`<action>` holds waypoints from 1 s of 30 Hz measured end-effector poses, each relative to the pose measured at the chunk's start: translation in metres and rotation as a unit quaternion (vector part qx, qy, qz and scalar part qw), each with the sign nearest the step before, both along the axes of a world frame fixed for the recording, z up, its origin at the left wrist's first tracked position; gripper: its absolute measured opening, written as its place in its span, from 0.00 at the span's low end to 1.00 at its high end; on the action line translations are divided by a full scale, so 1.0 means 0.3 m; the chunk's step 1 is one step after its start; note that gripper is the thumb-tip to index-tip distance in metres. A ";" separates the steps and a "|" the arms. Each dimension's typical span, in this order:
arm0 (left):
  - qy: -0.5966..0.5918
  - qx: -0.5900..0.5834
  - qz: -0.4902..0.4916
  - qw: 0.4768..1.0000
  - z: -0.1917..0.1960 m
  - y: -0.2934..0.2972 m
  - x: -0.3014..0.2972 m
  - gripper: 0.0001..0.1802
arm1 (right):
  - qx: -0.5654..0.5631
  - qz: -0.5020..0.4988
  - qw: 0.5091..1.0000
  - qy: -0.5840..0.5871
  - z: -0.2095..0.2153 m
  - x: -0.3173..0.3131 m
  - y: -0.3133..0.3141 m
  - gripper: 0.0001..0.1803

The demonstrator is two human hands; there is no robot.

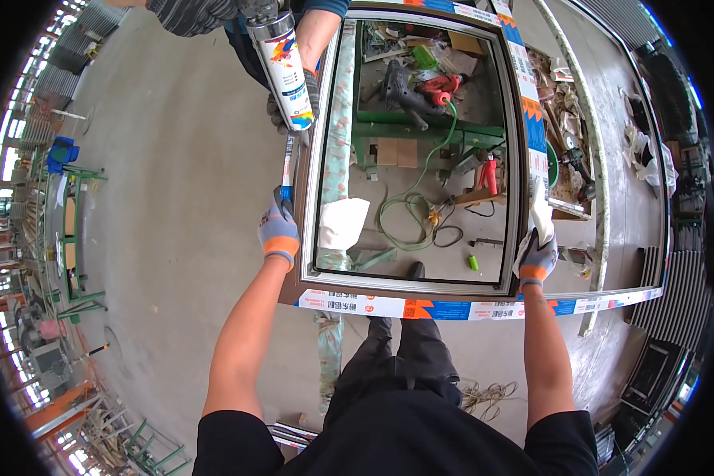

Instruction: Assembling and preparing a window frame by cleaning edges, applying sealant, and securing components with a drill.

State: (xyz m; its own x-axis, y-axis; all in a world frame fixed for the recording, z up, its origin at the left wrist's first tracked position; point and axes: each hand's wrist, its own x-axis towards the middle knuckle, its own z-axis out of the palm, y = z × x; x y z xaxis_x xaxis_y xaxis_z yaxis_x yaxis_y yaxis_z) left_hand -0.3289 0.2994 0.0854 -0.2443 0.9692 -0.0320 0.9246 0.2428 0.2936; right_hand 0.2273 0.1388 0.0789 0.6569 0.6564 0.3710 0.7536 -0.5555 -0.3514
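Observation:
My left hand (278,231), in a grey glove with an orange cuff, is closed around the left side of a brown window frame (293,270). Just above its fingers runs a narrow strip with a blue end (287,170). My right hand (538,258), gloved alike, is closed on a crumpled white cloth or paper (542,213) against the frame's right side. At upper left, a co-worker's gloved hand (190,14) and another gloved hand (292,103) are at a sealant gun with a white cartridge (284,67); its nozzle end points down toward the frame's left edge.
Through the frame show a red power drill (443,87), a green bench (428,125), a green cable (385,214) and a white sheet (343,223). A larger frame with printed film (484,309) lies around it. Coiled rope (490,397) rests by my feet.

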 end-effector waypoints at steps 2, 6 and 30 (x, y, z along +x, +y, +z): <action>0.002 0.002 -0.001 1.000 0.001 0.004 -0.001 0.22 | 0.002 0.001 1.000 -0.002 -0.003 0.000 0.001 0.22; -0.005 -0.023 0.011 1.000 0.009 0.010 0.019 0.22 | -0.069 -0.040 0.994 0.075 0.021 0.002 0.003 0.26; -0.103 -0.003 0.009 0.995 0.010 0.011 -0.031 0.15 | -0.009 -0.014 0.998 0.067 0.084 -0.058 0.028 0.25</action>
